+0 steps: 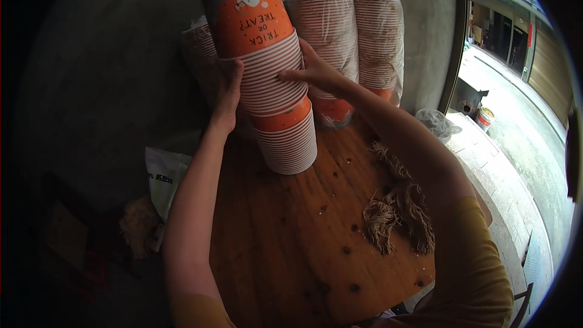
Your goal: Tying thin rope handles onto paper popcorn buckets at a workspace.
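Observation:
A tall nested stack of paper cups (266, 88) stands upside down before me, its top cup orange with a green band, a white ghost figure and dark lettering. My left hand (229, 98) is against its left side, and my right hand (317, 73) wraps its right side with the thumb across the white rims. Both hands grip this upper stack between them. Directly beneath it is a lower stack of paper cups (287, 149), showing an orange strip above many white rims, at the table top. Whether the two stacks touch is hard to make out.
Clear-wrapped cup stacks (325, 42) (378, 42) stand along the grey wall behind. Bundles of tan string (398, 215) lie at the right of the wooden table (291, 255). A white-green bag (165, 176) is at the left. A doorway opens to a bright street at right.

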